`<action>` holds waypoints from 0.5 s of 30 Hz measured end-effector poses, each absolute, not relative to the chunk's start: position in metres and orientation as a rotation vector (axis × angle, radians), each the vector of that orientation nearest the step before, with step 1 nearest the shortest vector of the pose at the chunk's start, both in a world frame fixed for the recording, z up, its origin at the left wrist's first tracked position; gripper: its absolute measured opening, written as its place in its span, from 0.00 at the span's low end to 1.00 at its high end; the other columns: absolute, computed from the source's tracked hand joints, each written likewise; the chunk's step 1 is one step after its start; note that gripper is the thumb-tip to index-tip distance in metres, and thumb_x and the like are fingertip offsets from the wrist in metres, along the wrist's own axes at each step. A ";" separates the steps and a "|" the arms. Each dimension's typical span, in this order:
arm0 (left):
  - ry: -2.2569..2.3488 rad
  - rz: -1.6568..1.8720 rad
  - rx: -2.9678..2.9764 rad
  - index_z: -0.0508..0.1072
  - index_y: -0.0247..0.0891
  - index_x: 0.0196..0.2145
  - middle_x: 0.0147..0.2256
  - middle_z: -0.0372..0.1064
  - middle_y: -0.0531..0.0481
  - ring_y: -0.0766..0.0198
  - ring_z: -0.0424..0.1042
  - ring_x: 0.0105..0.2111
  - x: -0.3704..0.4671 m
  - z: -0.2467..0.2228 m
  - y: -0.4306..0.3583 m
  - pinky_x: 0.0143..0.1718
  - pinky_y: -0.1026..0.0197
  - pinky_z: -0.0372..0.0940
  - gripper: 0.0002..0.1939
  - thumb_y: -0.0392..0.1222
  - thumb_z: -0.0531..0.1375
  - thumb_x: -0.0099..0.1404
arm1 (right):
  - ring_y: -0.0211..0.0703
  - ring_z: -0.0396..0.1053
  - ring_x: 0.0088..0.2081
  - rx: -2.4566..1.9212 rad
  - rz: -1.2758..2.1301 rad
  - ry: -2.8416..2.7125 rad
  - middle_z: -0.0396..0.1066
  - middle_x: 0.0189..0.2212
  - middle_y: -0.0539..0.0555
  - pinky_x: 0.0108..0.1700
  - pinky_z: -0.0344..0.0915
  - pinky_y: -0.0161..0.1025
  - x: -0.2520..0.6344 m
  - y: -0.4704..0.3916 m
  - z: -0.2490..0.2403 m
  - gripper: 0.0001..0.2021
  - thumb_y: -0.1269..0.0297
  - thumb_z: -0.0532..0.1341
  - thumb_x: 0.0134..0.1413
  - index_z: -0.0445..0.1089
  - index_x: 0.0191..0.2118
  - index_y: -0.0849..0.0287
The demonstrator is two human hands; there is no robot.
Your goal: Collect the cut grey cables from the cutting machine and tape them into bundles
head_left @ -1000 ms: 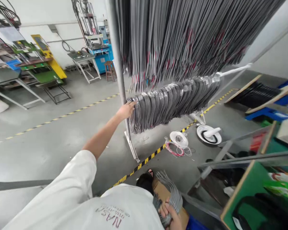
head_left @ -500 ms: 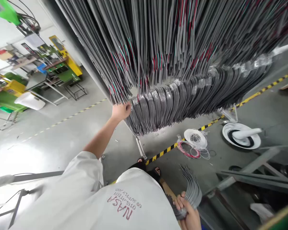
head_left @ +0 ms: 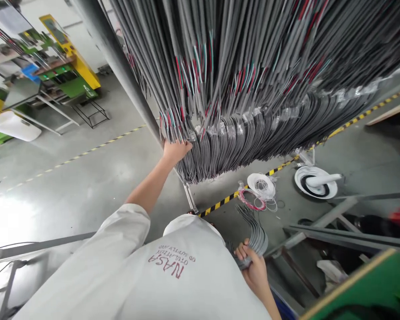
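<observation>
My left hand [head_left: 176,152] reaches up to the left end of a rack, at the lower tips of hanging grey cables [head_left: 173,126]. Its thumb points right, towards a row of taped grey cable bundles [head_left: 233,146] draped along the lower part of the rack. The other fingers are mostly hidden among the cable tips, so their grip cannot be made out. Low on the right, beside my body, my right hand [head_left: 251,262] is closed round a bent bundle of grey cables [head_left: 259,238], whose loose ends fan upward. Red, white and green wires show at the hanging cables' stripped ends.
The rack's grey upright [head_left: 126,80] rises left of my hand. On the floor lie white and red wire coils [head_left: 262,186] and a white reel [head_left: 315,183]. Metal frames [head_left: 336,218] and a green board [head_left: 360,289] stand to the right; green and yellow machines [head_left: 65,53] are behind left.
The view has shifted left-to-right over the rack, which appears nearer. My left hand stays at the rack's end with its thumb now straighter. My right hand still holds the cable bundle.
</observation>
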State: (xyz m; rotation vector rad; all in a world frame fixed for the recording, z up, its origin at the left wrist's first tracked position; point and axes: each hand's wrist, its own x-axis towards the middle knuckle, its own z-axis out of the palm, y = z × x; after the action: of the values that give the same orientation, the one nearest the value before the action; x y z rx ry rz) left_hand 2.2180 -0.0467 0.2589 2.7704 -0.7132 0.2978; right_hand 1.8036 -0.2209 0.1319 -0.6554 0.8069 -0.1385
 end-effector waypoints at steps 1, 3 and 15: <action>-0.731 0.327 2.777 0.67 0.31 0.52 0.43 0.70 0.34 0.46 0.68 0.47 2.220 0.258 -0.045 0.51 0.44 0.60 0.20 0.43 0.49 0.68 | 0.33 0.54 0.21 -0.661 -0.140 0.803 0.54 0.18 0.43 0.29 0.60 0.36 1.808 -0.220 0.132 0.10 0.67 0.67 0.43 0.65 0.32 0.55; -0.785 0.387 2.782 0.67 0.32 0.53 0.47 0.69 0.33 0.46 0.67 0.50 2.221 0.259 -0.044 0.52 0.43 0.59 0.20 0.45 0.48 0.69 | 0.33 0.54 0.20 -0.674 -0.143 0.795 0.54 0.18 0.43 0.29 0.59 0.36 1.815 -0.219 0.132 0.11 0.67 0.67 0.42 0.65 0.32 0.56; -0.404 0.419 2.769 0.53 0.29 0.64 0.59 0.55 0.26 0.36 0.59 0.59 2.209 0.261 -0.062 0.54 0.33 0.58 0.27 0.43 0.40 0.72 | 0.33 0.54 0.21 -0.693 -0.153 0.790 0.56 0.18 0.44 0.25 0.54 0.35 1.831 -0.233 0.127 0.10 0.68 0.68 0.43 0.67 0.32 0.57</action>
State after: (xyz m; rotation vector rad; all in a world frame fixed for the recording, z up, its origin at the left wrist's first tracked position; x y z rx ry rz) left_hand 2.2094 -0.0623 0.2610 2.7694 -0.4037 0.4192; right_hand 1.8314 -0.2333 0.1274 -0.6932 0.7897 -0.1527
